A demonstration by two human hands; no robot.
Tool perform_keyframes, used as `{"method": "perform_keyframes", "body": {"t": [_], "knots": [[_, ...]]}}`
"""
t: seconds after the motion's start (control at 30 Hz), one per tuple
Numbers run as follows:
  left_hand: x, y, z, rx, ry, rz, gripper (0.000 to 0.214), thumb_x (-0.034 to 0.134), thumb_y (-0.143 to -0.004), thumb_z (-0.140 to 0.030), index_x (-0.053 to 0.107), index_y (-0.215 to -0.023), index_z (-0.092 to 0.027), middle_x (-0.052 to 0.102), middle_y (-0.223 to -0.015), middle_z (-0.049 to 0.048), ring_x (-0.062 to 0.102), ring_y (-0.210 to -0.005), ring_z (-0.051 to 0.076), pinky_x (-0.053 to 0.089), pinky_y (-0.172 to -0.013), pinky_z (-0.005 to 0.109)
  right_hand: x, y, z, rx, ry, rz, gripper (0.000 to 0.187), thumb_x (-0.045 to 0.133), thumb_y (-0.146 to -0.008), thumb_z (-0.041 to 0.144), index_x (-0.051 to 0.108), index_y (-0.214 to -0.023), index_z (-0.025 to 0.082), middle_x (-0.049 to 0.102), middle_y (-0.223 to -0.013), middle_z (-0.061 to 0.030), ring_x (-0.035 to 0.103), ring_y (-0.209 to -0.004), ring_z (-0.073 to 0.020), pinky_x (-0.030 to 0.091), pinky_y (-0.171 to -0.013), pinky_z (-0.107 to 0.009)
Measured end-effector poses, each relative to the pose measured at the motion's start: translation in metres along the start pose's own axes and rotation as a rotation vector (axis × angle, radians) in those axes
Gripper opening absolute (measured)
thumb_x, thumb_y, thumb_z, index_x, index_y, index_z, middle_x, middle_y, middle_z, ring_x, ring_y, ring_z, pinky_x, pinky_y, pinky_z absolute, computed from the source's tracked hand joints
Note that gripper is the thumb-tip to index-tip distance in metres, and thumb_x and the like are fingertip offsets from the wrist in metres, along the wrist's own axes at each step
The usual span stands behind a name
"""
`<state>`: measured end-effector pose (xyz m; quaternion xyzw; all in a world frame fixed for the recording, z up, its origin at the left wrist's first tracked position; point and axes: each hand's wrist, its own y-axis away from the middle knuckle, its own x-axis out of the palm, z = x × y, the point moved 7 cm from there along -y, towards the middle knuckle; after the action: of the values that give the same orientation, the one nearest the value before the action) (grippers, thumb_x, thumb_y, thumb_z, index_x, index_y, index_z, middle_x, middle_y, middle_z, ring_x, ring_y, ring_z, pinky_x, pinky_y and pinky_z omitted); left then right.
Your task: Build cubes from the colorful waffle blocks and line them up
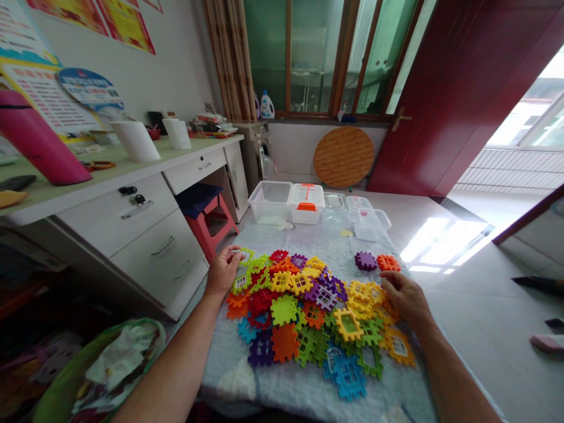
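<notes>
One lime-green toothed tile [249, 254] is in your left hand [224, 269]; pinch its edge gently. I can't tell if your right hand [406, 296] holds any.

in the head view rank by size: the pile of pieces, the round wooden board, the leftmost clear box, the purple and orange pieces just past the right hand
1. Pile
2. Board
3. Box
4. Purple piece and orange piece: too alike to rank
</notes>
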<state>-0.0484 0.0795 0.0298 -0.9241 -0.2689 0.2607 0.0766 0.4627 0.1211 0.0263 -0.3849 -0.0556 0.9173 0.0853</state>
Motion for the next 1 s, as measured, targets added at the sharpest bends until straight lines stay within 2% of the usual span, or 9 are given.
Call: {"method": "perform_keyframes", "body": {"t": [0.13,0.3,0.4,0.5,0.57,0.63,0.77,0.87,1.0], "knots": [[0.003,-0.005,0.006,0.039,-0.173,0.010,0.036,0.048,-0.084,-0.042,0.062,-0.105,-0.017,0.074,-0.090,0.0091,0.070,-0.085,0.024,0.053,-0.078,0.034,0.003,-0.001,-0.005,-0.007,-0.006,-0.004,0.044,0.050,-0.072,0.047,0.071,-0.095,0.016,0.067,-0.069,-0.0030,0.059,-0.062,-0.0184,0.045,-0.062,-0.030],[0.013,-0.012,0.008,0.152,-0.301,0.032,0.036,0.050,-0.077,-0.027,0.065,-0.109,-0.019,0.069,-0.110,0.0110,0.061,-0.108,0.027,0.044,-0.099,0.042,0.002,-0.001,-0.006,0.001,-0.002,-0.002,0.044,0.050,-0.072,0.047,0.071,-0.095,0.016,0.067,-0.069,-0.0031,0.059,-0.060,-0.0181,0.045,-0.060,-0.030],[0.012,-0.014,0.011,0.149,-0.323,0.006,0.043,0.051,-0.075,-0.025,0.064,-0.116,-0.019,0.067,-0.103,0.0099,0.062,-0.097,0.026,0.045,-0.097,0.045,0.001,-0.001,-0.007,0.001,-0.001,-0.005,0.044,0.050,-0.071,0.047,0.071,-0.095,0.016,0.067,-0.069,-0.0031,0.059,-0.061,-0.0184,0.045,-0.060,-0.030],[0.007,-0.011,0.009,0.150,-0.241,0.006,0.051,0.053,-0.078,-0.032,0.056,-0.126,-0.017,0.065,-0.099,0.0080,0.061,-0.088,0.022,0.050,-0.089,0.041,0.002,-0.002,-0.009,0.004,-0.020,-0.003,0.043,0.051,-0.072,0.046,0.070,-0.096,0.016,0.068,-0.070,-0.0030,0.060,-0.061,-0.0183,0.045,-0.061,-0.030],[0.006,-0.006,0.000,0.198,-0.197,0.055,0.053,0.058,-0.077,-0.040,0.056,-0.126,-0.018,0.065,-0.106,0.0081,0.060,-0.097,0.023,0.047,-0.094,0.041,0.003,-0.002,-0.011,0.005,-0.030,0.001,0.042,0.051,-0.073,0.046,0.070,-0.097,0.017,0.068,-0.071,-0.0030,0.060,-0.062,-0.0181,0.045,-0.062,-0.030],[0.010,0.003,-0.010,0.262,-0.200,0.173,0.050,0.061,-0.076,-0.044,0.060,-0.120,-0.020,0.064,-0.117,0.0081,0.056,-0.111,0.026,0.040,-0.103,0.043,0.004,-0.002,-0.013,0.008,-0.040,0.002,0.042,0.052,-0.073,0.045,0.070,-0.097,0.017,0.069,-0.072,-0.0031,0.060,-0.063,-0.0181,0.045,-0.062,-0.030],[0.025,0.020,-0.022,0.288,-0.262,0.413,0.056,0.063,-0.071,-0.037,0.060,-0.125,-0.025,0.054,-0.138,0.0070,0.040,-0.133,0.030,0.025,-0.114,0.049,0.003,-0.002,-0.015,0.008,-0.059,-0.004,0.041,0.053,-0.074,0.045,0.070,-0.097,0.016,0.068,-0.071,-0.0029,0.059,-0.062,-0.0178,0.045,-0.060,-0.029],[0.031,0.023,-0.020,0.210,-0.343,0.452,0.066,0.058,-0.066,-0.025,0.057,-0.132,-0.027,0.048,-0.143,0.0081,0.029,-0.140,0.033,0.021,-0.115,0.053,0.002,-0.001,-0.012,-0.003,-0.059,-0.008,0.040,0.054,-0.074,0.045,0.070,-0.097,0.016,0.067,-0.069,-0.0022,0.059,-0.060,-0.0171,0.045,-0.059,-0.028],[0.034,0.020,-0.023,0.211,-0.356,0.426,0.067,0.054,-0.062,-0.021,0.059,-0.129,-0.025,0.059,-0.132,0.0076,0.038,-0.137,0.031,0.023,-0.115,0.050,0.002,-0.001,-0.011,0.026,-0.058,-0.002,0.042,0.054,-0.072,0.046,0.070,-0.096,0.016,0.068,-0.069,-0.0028,0.058,-0.058,-0.0170,0.045,-0.056,-0.028]]}}
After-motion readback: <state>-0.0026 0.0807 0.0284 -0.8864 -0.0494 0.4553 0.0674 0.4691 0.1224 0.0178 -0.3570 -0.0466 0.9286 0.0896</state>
